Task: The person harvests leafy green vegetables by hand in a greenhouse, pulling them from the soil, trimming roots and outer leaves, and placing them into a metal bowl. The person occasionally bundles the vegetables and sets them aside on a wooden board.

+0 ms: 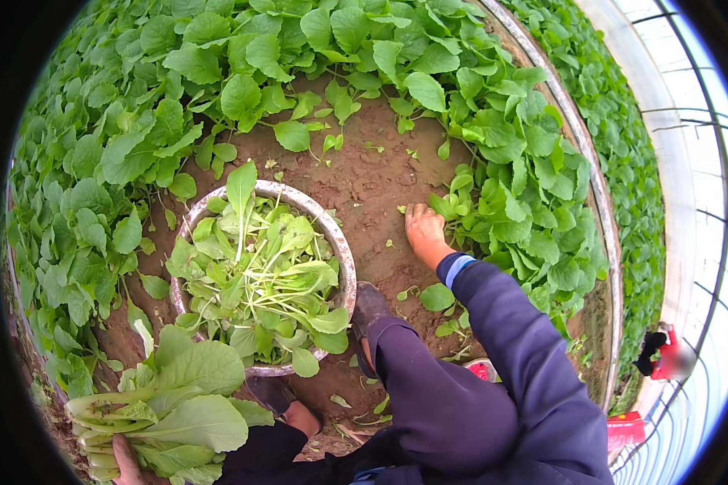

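My left hand (126,461), low at the left, grips a bunch of leafy greens (188,406) with thick pale stalks. Only part of that hand shows beneath the leaves. My right hand (426,230) reaches down to the bare soil (376,182), its back turned up, beside low green plants (461,209). A small pale leaf (402,209) lies at its fingertips; whether they pinch anything is hidden. Between the two hands stands a round basin (344,254) with a worn whitish rim. Loose picked leaves (261,273) with thin stems are heaped in it.
Dense leafy plants (236,54) ring the soil ahead and at both sides. A pale hose or pipe (582,133) curves along the right. Beyond it are a greenhouse frame (719,151) and a person in red (667,357). My shoe (370,309) touches the basin.
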`<state>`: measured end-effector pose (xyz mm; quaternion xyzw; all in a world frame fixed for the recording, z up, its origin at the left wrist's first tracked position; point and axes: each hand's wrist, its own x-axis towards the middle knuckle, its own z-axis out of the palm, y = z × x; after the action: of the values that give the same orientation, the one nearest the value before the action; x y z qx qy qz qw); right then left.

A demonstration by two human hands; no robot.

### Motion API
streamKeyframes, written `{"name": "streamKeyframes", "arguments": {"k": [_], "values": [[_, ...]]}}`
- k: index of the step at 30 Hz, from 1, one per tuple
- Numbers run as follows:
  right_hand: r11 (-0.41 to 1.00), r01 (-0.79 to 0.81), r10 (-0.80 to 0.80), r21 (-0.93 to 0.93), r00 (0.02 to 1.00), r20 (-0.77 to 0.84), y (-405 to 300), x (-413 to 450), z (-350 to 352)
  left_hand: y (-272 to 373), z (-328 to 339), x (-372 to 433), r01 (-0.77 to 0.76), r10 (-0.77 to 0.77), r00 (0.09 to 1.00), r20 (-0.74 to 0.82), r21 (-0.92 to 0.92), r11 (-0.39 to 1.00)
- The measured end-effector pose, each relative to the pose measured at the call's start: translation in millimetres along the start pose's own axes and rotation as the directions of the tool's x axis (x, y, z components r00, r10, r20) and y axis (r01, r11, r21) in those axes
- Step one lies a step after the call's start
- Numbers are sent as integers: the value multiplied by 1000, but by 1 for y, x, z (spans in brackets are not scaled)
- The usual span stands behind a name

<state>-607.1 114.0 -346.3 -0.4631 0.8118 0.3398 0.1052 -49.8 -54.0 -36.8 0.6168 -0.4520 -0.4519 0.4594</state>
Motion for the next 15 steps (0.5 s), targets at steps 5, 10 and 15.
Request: {"name": "streamKeyframes", "arguments": {"k": [5,10,15], "values": [[998,-50,40,42,979,200,8,7,7,1,13,7,-4,2,1000,24,68,998],[895,4,6,447,1000,-21,11,-1,-25,8,32,1,23,-22,1000,-7,64,998],[568,450,-16,689,843,-538,-37,-63,-167,9,22,9,36,-38,999,24,99,994]]}}
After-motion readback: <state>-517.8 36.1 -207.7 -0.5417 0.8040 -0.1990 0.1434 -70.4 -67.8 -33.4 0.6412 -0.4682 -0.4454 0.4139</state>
